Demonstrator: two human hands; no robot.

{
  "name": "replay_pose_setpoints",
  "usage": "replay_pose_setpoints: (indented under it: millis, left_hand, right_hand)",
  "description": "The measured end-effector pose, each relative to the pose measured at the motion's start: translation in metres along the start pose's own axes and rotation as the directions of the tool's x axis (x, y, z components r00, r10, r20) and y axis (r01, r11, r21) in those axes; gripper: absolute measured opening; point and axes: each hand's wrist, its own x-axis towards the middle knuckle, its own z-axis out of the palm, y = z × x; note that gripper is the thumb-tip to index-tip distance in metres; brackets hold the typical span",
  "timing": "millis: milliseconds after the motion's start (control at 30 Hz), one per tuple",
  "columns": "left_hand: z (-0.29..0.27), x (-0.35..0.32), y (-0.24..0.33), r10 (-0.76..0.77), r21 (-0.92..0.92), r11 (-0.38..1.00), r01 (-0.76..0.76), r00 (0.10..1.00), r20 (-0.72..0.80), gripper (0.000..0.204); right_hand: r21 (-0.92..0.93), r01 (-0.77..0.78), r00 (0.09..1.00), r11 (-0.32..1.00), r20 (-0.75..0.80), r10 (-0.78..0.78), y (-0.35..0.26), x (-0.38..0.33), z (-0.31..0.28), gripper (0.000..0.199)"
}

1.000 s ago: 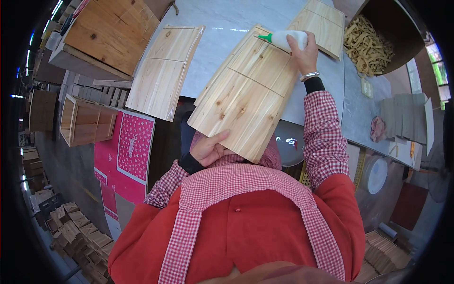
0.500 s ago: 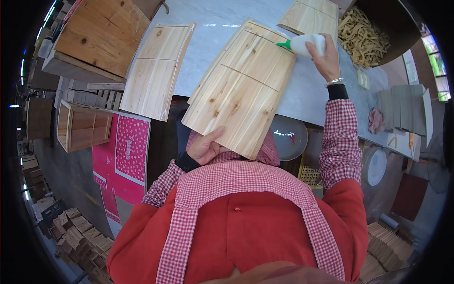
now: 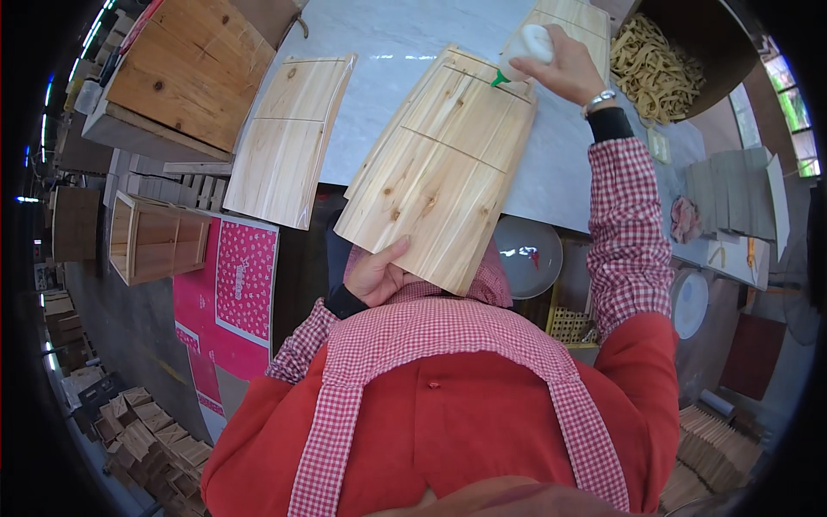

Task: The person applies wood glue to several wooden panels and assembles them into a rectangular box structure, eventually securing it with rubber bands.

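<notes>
In my right hand [image 3: 568, 67] is a white squeeze bottle [image 3: 536, 45] with a green nozzle, tilted tip-down. The nozzle points at the groove near the far end of a pale wooden panel [image 3: 431, 172]; whether it touches the wood I cannot tell. Two dark grooves cross this panel, and another board shows under its left edge. My left hand [image 3: 376, 274] grips the panel's near edge, thumb on top and fingers underneath. A similar grooved panel [image 3: 289, 138] lies to the left on the table, and a further one [image 3: 573, 26] at the far right, behind the bottle.
The panels lie on a pale table [image 3: 379, 60]. A bin of wood strips [image 3: 659, 69] stands at the far right, a large wooden box [image 3: 185, 69] at the far left. Grey stacked pieces [image 3: 732, 194] sit at the right; a round basin [image 3: 527, 250] is below the table edge.
My right hand has moved left with the bottle and tipped it more steeply, its nozzle now further left along the groove. My left hand still holds the panel's near edge.
</notes>
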Motion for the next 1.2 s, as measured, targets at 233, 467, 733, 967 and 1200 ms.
replay_pose_setpoints:
  millis: [233,467,733,967,1200]
  left_hand:
    - [-0.001,0.001,0.001,-0.038,-0.038,0.999,0.038,0.999,0.001,0.063]
    - [0.003,-0.001,0.002,-0.023,0.016,1.0,0.023,1.0,-0.002,0.059]
    - [0.003,-0.002,0.002,-0.031,0.015,0.999,0.031,0.999,-0.007,0.06]
    - [0.002,-0.001,0.002,-0.044,-0.038,0.998,0.042,0.998,-0.046,0.062]
    - [0.001,-0.001,0.0,-0.009,0.012,1.0,0.009,0.999,-0.042,0.059]
  right_hand:
    - [0.142,-0.121,0.98,0.982,0.173,0.096,-0.03,0.023,-0.014,0.066]
    - [0.075,-0.17,0.981,0.983,-0.08,0.176,-0.043,0.012,0.003,0.063]
    - [0.5,-0.047,0.944,0.865,-0.261,0.203,-0.017,-0.02,0.038,0.057]
    - [0.469,0.05,0.93,0.882,-0.343,0.13,-0.01,-0.004,0.085,0.057]
    - [0.391,0.117,0.935,0.913,-0.354,0.032,-0.007,-0.004,0.082,0.05]
